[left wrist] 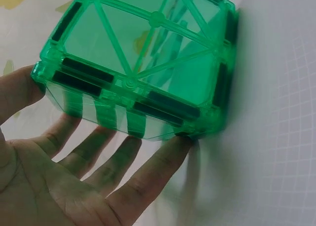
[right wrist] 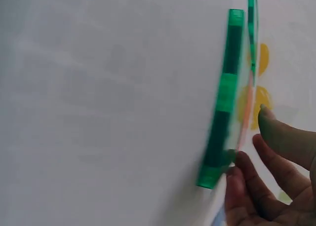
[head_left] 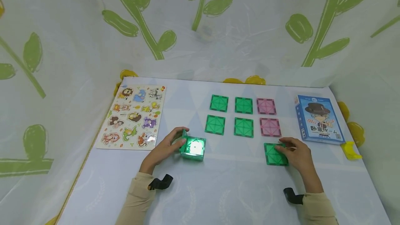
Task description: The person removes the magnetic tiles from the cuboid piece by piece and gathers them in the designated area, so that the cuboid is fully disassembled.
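Observation:
My left hand (head_left: 168, 145) holds an upright green magnetic tile (left wrist: 103, 112) by its edges, thumb on one side and fingertips on the other. That tile stands against the left side of a green box of clear magnetic tiles (head_left: 194, 147). Over at the right, my right hand (head_left: 297, 152) is at a separate green magnetic tile (head_left: 275, 155). In the right wrist view its fingertips (right wrist: 237, 159) touch one end of this tile, while the thumb stands apart above it.
Beyond the hands lie several green tiles (head_left: 215, 125) and two pink tiles (head_left: 270, 127) in rows. An animal puzzle board (head_left: 134, 117) lies at the left. At the right are a blue game box (head_left: 322, 121) and a yellow piece (head_left: 350, 151).

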The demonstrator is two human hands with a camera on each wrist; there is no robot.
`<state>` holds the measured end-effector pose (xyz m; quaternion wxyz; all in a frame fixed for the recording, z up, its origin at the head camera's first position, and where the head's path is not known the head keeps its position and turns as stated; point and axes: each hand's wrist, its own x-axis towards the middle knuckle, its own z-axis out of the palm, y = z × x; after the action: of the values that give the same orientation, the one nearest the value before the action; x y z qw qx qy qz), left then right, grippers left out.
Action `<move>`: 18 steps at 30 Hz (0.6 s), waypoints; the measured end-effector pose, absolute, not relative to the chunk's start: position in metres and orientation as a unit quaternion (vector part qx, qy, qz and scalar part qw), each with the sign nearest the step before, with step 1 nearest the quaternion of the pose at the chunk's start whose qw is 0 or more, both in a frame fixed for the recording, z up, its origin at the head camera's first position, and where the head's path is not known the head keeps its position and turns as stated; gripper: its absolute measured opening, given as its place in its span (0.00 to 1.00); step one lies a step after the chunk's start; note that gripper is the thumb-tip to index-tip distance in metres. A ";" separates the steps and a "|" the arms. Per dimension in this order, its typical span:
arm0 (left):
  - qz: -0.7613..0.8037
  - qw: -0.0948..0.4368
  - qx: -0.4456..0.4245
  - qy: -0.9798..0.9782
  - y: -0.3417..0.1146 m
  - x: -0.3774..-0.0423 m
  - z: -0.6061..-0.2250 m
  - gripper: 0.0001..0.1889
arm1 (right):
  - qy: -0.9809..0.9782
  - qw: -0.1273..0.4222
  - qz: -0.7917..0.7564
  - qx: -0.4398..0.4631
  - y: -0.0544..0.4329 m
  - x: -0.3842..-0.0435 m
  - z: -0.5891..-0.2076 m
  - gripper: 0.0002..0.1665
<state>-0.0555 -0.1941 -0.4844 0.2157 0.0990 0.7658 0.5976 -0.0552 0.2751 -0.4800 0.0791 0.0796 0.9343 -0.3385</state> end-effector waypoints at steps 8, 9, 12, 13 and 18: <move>0.600 0.223 0.093 0.763 -0.194 -0.056 -0.485 0.25 | 0.942 0.021 -0.335 0.020 0.264 -0.061 -0.448 0.27; 0.599 0.222 0.092 0.764 -0.194 -0.056 -0.485 0.25 | 0.941 0.023 -0.337 0.013 0.260 -0.062 -0.446 0.27; 0.597 0.219 0.091 0.766 -0.193 -0.056 -0.485 0.25 | 0.935 0.043 -0.353 -0.014 0.243 -0.062 -0.442 0.26; 0.596 0.219 0.091 0.767 -0.193 -0.056 -0.485 0.24 | 0.932 0.052 -0.359 -0.022 0.236 -0.063 -0.442 0.26; 0.597 0.221 0.088 0.766 -0.192 -0.055 -0.486 0.24 | 0.917 0.087 -0.379 -0.085 0.198 -0.061 -0.447 0.22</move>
<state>-0.0549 -0.1925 -0.4855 0.2207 0.0881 0.7661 0.5972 -0.0613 0.1980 -0.4472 0.0870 -0.0846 0.9174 -0.3791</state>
